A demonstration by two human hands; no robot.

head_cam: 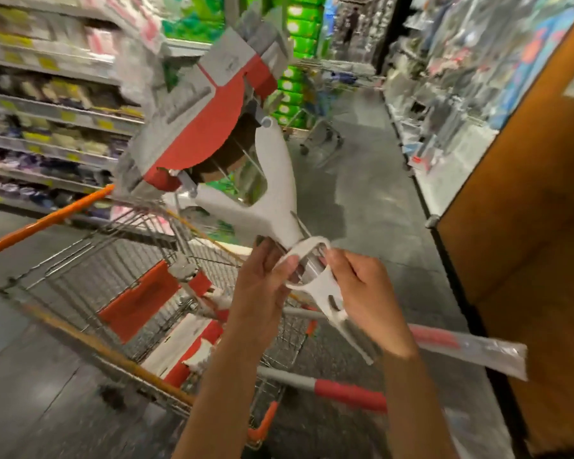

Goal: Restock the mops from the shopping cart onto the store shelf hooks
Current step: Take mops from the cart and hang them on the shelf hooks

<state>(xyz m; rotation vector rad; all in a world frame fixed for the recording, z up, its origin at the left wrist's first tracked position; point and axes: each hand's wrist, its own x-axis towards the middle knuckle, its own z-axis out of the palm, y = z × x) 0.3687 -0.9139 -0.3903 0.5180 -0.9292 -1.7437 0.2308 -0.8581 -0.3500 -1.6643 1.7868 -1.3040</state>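
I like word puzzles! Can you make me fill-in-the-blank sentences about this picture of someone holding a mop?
1. The grey plastic mop is held by ____ hands.
2. The card sleeve round the mop head is grey and ____.
3. The wire shopping cart has an ____ rim.
4. The left hand and right hand grip the mop's white ____ lever.

Missing words: two; red; orange; plastic

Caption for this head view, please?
Both hands hold a mop above the cart in a store aisle.
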